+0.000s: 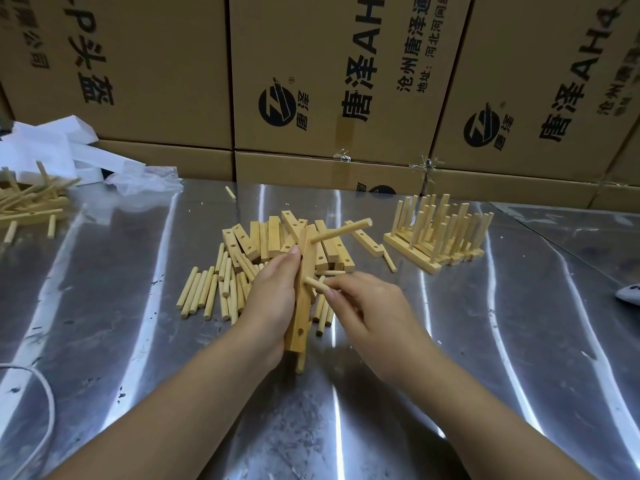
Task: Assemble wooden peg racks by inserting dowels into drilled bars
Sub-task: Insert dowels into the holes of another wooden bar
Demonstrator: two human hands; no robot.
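Between both hands (pixel 273 299), drilled bar (pixel 302 306) (dowel (pixel 316 285) alongside)

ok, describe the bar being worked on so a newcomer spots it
On the steel table, find the central pile of bars. Just in front, the left hand grips one bar. Unlike the pile's bars, it has a dowel sticking out near its top.

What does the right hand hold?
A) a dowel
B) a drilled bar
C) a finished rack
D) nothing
A: the right hand pinches a dowel at the bar, which the left hand grips.
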